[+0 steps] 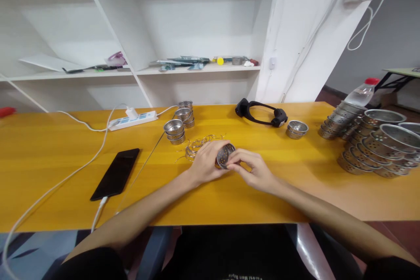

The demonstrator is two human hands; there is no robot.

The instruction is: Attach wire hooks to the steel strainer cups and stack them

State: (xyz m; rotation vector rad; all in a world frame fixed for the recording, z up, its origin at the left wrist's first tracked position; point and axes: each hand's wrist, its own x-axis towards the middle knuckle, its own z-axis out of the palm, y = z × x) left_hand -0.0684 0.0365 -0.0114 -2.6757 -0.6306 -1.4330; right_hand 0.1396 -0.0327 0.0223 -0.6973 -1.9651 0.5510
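A small perforated metal cup [222,155] is tilted with its mouth towards me, just above the table. My left hand [207,162] is wrapped round its left side, closed on it. At the cup's lower right rim, my right hand [251,168] pinches with thumb and forefinger. Whatever lies between those fingertips is too small and partly hidden to name. Loose bent metal wires [193,148] lie in a heap just behind my left hand. Short stacks of similar cups [174,127] stand beyond them to the left.
Tall stacks of perforated cups [377,148] crowd the right side, near a red-capped bottle [361,92]. Two nested cups [297,128] and a black headband-like device [260,113] sit at the back. Leftward are a phone [116,174], its white cable and a power strip [134,120].
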